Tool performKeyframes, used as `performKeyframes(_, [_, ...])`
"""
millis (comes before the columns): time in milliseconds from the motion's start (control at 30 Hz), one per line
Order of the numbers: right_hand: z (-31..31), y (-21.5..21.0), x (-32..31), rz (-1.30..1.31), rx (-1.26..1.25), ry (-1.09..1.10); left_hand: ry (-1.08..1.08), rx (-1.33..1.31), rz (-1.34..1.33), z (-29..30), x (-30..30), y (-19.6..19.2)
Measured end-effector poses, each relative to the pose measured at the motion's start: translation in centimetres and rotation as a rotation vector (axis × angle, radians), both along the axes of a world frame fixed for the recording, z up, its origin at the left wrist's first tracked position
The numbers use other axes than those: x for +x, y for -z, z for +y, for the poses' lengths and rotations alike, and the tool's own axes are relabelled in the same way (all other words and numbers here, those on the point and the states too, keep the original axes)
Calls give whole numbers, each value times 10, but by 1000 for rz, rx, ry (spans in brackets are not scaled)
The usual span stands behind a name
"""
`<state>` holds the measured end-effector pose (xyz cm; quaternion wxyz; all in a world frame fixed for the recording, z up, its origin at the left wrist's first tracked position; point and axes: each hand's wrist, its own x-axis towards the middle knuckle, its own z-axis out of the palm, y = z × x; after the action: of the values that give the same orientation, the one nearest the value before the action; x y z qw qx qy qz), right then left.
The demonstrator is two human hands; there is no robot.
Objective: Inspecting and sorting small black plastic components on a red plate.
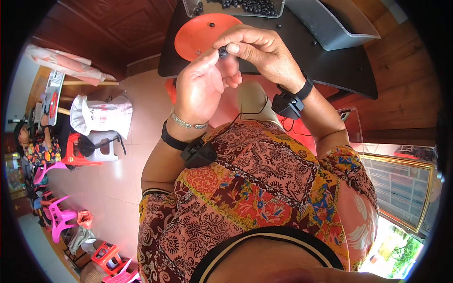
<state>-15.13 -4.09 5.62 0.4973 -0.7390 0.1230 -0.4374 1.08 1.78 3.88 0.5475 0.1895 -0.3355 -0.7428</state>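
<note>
My left hand (200,89) and my right hand (269,54) meet in front of me, over the near edge of the black table (302,66). Between their fingertips is a small black round piece (223,52), its details too small to make out. The right thumb and forefinger pinch it from one side, while the left fingertips press against the other. Just behind the hands lies an orange-red plate (186,40), partly covered by them. One small black piece (212,25) rests on that plate.
A translucent tray (188,12) of many black pieces stands at the table's far edge. To its right is a grey bin (321,30) with dark contents. A few black pieces lie loose on the table. A white sack (101,115) and plastic stools are on the left; another person (40,148) sits there.
</note>
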Motion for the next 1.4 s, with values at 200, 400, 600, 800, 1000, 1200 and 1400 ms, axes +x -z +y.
performKeyframes(200, [-6, 6, 3, -11, 24, -41, 32, 10, 15, -5, 6, 7])
performKeyframes(400, [7, 14, 5, 14, -110, 113, -20, 17, 3, -4, 3, 13])
performKeyframes(600, [10, 22, 15, 34, -395, 328, -144, 54, -24, -1, 3, 13])
performKeyframes(800, [7, 28, 22, 10, -487, 451, -188, 57, -57, -6, 0, 12])
performKeyframes(1000, [6, 26, 21, 49, -602, 554, -252, -5, -84, -4, -7, 11])
performKeyframes(1200, [1, 26, 17, 63, -609, 519, -188, 23, -10, -5, -6, 11])
performKeyframes(1400, [6, 24, 19, 85, -578, 489, -167, -24, 92, -7, -4, 19])
